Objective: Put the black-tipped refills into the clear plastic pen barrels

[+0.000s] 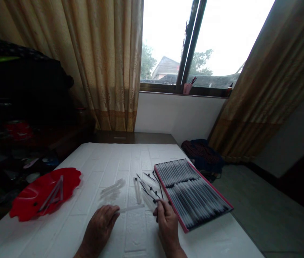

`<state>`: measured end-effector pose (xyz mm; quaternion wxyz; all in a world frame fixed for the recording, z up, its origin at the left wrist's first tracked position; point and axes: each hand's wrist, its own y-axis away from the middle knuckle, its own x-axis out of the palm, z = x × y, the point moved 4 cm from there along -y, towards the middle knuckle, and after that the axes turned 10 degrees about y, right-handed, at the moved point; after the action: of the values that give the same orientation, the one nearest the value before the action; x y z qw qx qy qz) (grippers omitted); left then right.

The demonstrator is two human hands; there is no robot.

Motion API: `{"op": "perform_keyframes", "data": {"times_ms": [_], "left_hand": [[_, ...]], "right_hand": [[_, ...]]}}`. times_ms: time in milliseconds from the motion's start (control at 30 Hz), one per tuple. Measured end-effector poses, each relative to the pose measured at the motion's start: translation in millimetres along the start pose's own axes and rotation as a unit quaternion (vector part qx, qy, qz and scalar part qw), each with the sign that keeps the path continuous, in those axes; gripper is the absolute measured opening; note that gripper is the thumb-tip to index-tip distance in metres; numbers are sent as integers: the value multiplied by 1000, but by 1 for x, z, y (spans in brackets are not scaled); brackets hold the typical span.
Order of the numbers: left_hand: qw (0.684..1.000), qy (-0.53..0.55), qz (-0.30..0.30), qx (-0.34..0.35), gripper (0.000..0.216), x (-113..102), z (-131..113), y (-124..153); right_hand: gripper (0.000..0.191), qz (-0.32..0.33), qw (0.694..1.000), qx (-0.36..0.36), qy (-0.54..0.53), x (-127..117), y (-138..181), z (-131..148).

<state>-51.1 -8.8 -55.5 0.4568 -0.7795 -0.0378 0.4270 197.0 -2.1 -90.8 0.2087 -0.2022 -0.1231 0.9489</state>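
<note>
My left hand [99, 227] is closed on one end of a clear plastic tube [132, 208], which points right, just above the white table. My right hand [167, 222] pinches a thin black stick [148, 194] with a dark knob near my fingers; its tip points up and left. Between the hands and farther back lie several loose black sticks [149, 176]. A clear tube with a black end [137, 191] lies left of them. Several empty-looking clear tubes [112, 189] are heaped beyond my left hand. Right of my right hand, a pink-edged box [194, 195] holds rows of dark-ended clear tubes.
On the left of the white table [84, 233] is a red wavy-rimmed dish [72, 174] with a few clear tubes and a small black piece. Dark shelving with clutter stands farther left. A pink cup [187, 89] is on the windowsill. Dark cloth [202, 154] lies behind the box.
</note>
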Motion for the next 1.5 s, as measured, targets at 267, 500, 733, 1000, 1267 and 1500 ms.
{"op": "perform_keyframes", "data": {"times_ms": [267, 500, 733, 1000, 1267, 1500], "left_hand": [[999, 25, 37, 32, 20, 3, -9, -2], [996, 28, 64, 63, 18, 7, -13, -2], [993, 33, 104, 45, 21, 11, -14, 1], [986, 69, 149, 11, 28, 15, -4, 7], [990, 68, 120, -15, 23, 11, -2, 2], [994, -99, 44, -32, 29, 5, 15, 4]], "right_hand": [[40, 164, 978, -114, 67, 13, 9, 32], [50, 198, 977, -66, 51, 16, 9, 26], [49, 201, 978, -56, 18, 15, 9, 19], [38, 201, 978, -53, -20, 8, 7, 15], [26, 89, 995, -50, -6, -19, 4, 4], [27, -15, 994, -80, 77, -16, 0, 1]]}}
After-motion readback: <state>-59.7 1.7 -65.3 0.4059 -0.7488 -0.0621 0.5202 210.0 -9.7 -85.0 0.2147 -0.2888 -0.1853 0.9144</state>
